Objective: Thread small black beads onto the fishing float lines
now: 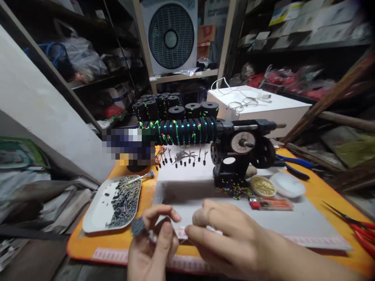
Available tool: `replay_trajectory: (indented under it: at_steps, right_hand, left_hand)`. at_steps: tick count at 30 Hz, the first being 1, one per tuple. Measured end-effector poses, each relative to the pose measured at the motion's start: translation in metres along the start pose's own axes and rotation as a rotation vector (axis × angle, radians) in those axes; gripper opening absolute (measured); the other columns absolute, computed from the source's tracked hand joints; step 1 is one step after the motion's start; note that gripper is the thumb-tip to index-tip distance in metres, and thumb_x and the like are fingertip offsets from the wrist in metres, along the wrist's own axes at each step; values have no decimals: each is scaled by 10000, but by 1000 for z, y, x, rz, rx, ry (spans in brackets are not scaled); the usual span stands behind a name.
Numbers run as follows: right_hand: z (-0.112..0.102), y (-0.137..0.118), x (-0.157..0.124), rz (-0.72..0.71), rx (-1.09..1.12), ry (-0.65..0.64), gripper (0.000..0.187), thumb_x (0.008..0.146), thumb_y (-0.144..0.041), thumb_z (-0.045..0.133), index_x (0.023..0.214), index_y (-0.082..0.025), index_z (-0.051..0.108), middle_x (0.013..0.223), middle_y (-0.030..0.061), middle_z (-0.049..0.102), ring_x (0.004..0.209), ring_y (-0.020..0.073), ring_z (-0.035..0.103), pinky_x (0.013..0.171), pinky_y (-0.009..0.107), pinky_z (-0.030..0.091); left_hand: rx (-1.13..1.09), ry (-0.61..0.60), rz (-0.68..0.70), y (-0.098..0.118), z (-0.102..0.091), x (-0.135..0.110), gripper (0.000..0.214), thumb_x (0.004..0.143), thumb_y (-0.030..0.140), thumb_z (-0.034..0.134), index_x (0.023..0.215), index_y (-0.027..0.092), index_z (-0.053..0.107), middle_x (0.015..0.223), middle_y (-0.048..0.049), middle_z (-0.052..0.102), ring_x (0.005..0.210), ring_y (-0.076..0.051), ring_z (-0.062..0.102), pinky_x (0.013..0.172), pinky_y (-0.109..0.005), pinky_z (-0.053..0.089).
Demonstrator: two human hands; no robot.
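My left hand is low in the middle, its fingers curled round a bundle with a grey clumped end; a bit of white shows below the clump. My right hand is close beside it, fingertips bent inward and pinched. Whatever its fingers hold is hidden. Beyond both hands stands a winding machine with a horizontal black ribbed roll. Blue line wraps the roll, with green and red bits on it, and several short dark-tipped pieces hang below.
A white tray of small grey and yellow pieces stands left. Right are a bowl of gold bits, a white dish, an orange-red packet, blue-handled pliers and red-handled scissors. Black spools stand behind.
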State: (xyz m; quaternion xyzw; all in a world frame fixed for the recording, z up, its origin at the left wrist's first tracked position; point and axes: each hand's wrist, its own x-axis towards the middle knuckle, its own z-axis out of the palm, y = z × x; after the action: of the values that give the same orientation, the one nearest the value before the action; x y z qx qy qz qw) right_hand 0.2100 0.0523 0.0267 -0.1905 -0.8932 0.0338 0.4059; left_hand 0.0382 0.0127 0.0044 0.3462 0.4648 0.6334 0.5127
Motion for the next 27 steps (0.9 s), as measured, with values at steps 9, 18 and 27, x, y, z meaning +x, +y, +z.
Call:
replay_trajectory:
  at_steps: [9,18,27]
  right_hand:
    - [0,5,-3,405,437,177,109,911,-64,636,912,-151,703,798,22,606,728,119,546,623,231,449]
    - [3,6,-2,481,476,139,115,921,-91,635,918,-150,733,796,26,629,712,122,572,594,226,453]
    - [1,2,0,525,484,148,117,905,-112,658,860,-147,761,756,19,623,687,111,585,612,208,470]
  left_hand:
    - [-151,-232,-76,-20,4,4,334,868,542,688,967,241,580,721,34,595,526,-64,291,492,-189,225]
    - [-213,-240,-252,-19,16,-7,332,873,501,705,895,210,547,724,54,535,469,-18,296,461,-167,234]
    - [-139,-202,-160,-23,19,-9,250,905,429,702,958,195,632,708,46,544,501,-27,380,480,-164,298]
